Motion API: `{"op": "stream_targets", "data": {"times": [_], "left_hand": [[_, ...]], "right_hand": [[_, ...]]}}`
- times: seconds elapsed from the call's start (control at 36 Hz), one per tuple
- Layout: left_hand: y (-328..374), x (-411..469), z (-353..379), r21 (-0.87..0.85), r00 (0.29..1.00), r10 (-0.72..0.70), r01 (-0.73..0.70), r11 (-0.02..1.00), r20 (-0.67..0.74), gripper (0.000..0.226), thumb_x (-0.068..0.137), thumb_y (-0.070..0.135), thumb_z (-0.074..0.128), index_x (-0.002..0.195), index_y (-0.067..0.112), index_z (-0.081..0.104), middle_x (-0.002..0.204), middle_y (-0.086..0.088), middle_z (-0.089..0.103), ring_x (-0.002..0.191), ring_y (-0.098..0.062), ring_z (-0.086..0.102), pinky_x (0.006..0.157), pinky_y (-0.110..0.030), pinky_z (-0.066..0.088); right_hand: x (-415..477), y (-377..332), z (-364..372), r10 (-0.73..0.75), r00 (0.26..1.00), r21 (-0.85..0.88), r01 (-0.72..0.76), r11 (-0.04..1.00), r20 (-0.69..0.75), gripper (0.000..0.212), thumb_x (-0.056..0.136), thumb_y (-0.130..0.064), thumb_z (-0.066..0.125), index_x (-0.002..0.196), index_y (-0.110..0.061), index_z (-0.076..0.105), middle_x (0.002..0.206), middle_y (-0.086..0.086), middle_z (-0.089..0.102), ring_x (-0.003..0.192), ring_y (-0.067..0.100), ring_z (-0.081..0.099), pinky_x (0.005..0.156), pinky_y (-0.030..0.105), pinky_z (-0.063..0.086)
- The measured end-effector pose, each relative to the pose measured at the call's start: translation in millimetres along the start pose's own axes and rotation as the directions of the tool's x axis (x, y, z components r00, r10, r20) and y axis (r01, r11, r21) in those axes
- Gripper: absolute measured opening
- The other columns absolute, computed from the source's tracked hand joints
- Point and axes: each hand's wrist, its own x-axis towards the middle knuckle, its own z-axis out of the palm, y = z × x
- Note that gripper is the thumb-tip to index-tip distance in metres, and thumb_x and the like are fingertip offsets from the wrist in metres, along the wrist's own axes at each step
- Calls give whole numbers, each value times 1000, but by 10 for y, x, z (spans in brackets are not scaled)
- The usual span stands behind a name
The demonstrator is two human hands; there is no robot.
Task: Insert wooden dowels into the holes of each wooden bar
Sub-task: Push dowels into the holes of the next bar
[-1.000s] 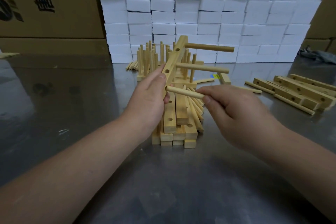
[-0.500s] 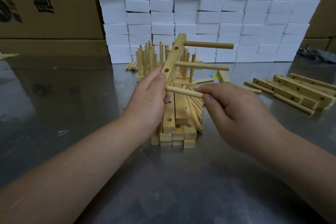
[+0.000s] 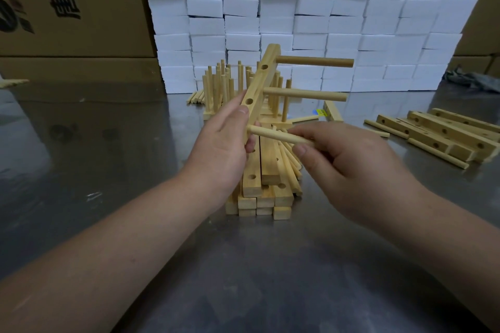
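Observation:
My left hand [image 3: 221, 149] grips a wooden bar [image 3: 261, 81] by its lower end and holds it tilted up and away above the table. Two dowels stick out of it to the right: an upper dowel [image 3: 315, 61] and a middle dowel [image 3: 305, 94]. My right hand [image 3: 349, 170] pinches a third dowel [image 3: 273, 136] whose left tip sits at the bar's lowest hole, beside my left thumb. Two empty holes show on the bar's near face.
Under my hands lies a stack of bars [image 3: 261, 197] with loose dowels [image 3: 290, 162] fanned over it. Behind stand bars with upright dowels [image 3: 219, 86]. More drilled bars [image 3: 443, 135] lie at the right. White foam blocks [image 3: 311, 16] and cardboard boxes [image 3: 70, 5] wall the back.
The dowel in my right hand has stayed at the bar's lowest hole; both hands and the bar have barely shifted.

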Motion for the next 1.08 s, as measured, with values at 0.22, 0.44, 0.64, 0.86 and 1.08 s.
{"op": "stream_targets", "data": {"times": [0.22,0.44,0.64,0.86,1.08], "left_hand": [[58,-31,49,-79,1000,4,-3,997,16,31,100,18,35,117,31,57,63,7,56,47,-1,48,44,-17,41],[94,-69,91,-109,999,22,-17,994,44,38,101,13,30,134,13,48,53,11,57,49,-2,57,50,-20,52],[84,-76,121,-129,999,46,-43,991,19,38,101,14,30,135,14,48,68,1,56,55,-2,61,54,-17,51],[87,-118,134,-136,989,146,-145,980,-4,39,101,12,29,135,12,48,63,8,59,58,-3,64,56,-14,50],[47,-133,141,-108,967,255,-251,962,25,39,101,10,27,133,13,47,61,15,59,62,-4,66,56,-12,49]], "right_hand": [[15,51,12,-71,997,-94,69,993,-19,35,87,-27,45,116,-20,64,75,-12,52,68,11,49,55,27,41],[-2,11,53,-145,985,-146,131,981,-89,29,88,-26,48,103,-13,68,63,-1,58,54,21,54,40,34,42],[-28,0,98,-115,987,-126,100,987,-115,29,88,-29,48,106,-16,68,60,-6,58,50,7,45,43,14,30],[-50,15,96,52,998,156,-47,987,-31,25,90,-45,39,113,-53,47,53,-15,52,65,-1,53,59,11,41],[-55,-18,55,180,982,463,-185,867,55,17,80,-41,46,81,-53,57,51,-5,51,46,4,46,42,14,35]]}}
